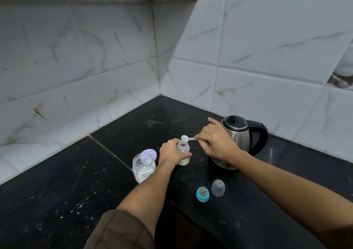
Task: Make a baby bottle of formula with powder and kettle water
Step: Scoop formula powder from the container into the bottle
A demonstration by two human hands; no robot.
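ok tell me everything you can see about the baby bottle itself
The baby bottle is small, translucent plastic, upright on the black counter, its wide mouth open with no teat or cap on. Something pale and creamy shows in its base, with a greenish print on the wall. The left hand grips its body; the right hand holds a pale green scoop just above the mouth.
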